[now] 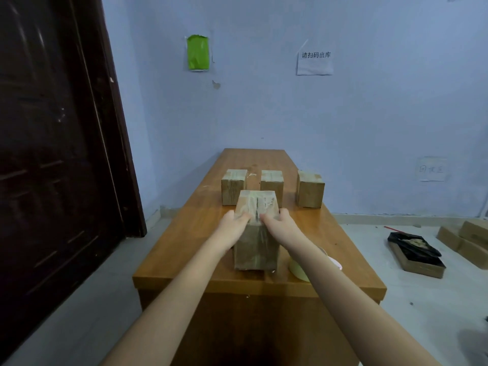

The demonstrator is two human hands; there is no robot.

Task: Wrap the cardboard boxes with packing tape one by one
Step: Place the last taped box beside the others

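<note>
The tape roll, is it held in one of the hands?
No: the tape roll lies on the table beside the near box, and both hands grip that box.

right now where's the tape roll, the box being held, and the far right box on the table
tape roll [298, 270], head view, on its pale outer side, right of the held box
held box [254, 253], head view, on its near face below the hands
far right box [311, 194], head view, on its front face

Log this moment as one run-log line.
left hand: grips near box | right hand: grips it | tape roll: on desk
</note>
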